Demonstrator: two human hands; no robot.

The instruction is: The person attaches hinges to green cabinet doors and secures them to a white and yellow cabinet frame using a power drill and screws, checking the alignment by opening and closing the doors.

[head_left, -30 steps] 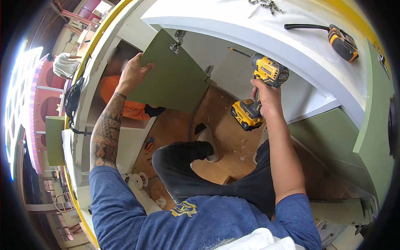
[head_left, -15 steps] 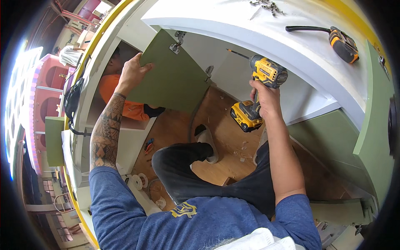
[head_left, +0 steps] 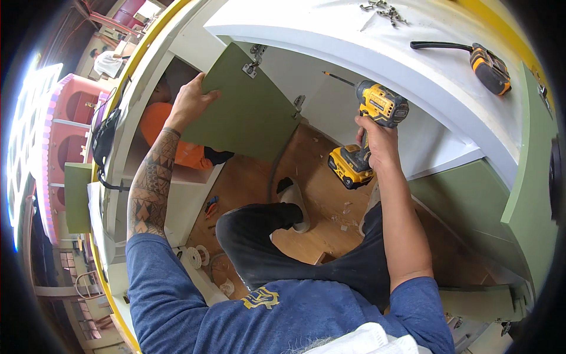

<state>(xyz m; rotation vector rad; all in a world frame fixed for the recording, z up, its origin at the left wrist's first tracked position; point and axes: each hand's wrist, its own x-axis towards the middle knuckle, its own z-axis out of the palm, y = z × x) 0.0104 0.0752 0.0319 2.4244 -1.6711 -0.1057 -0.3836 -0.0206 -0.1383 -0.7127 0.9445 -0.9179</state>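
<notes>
My left hand (head_left: pixel 192 105) grips the upper left edge of a green cabinet door (head_left: pixel 244 112), thumb on its near face. Two metal hinges sit along the door's far edge, the upper hinge (head_left: pixel 253 62) and the lower hinge (head_left: pixel 299 104), beside the white cabinet interior (head_left: pixel 330 112). In my right hand (head_left: pixel 378 144) is a yellow and black cordless driver (head_left: pixel 380 101), held by its handle with the battery downward. Its long bit (head_left: pixel 337 77) points left toward the hinges, without touching them.
A tape measure (head_left: pixel 490 69) and several loose screws (head_left: pixel 384 12) lie on the white top. Another green door (head_left: pixel 533 153) stands at the right. A person in an orange shirt (head_left: pixel 188 154) is behind the held door. Pliers (head_left: pixel 211 205) and a white spool (head_left: pixel 197 256) lie lower left.
The view has shifted very slightly. Both hands keep their hold on the door and the driver, with hardly any movement.
</notes>
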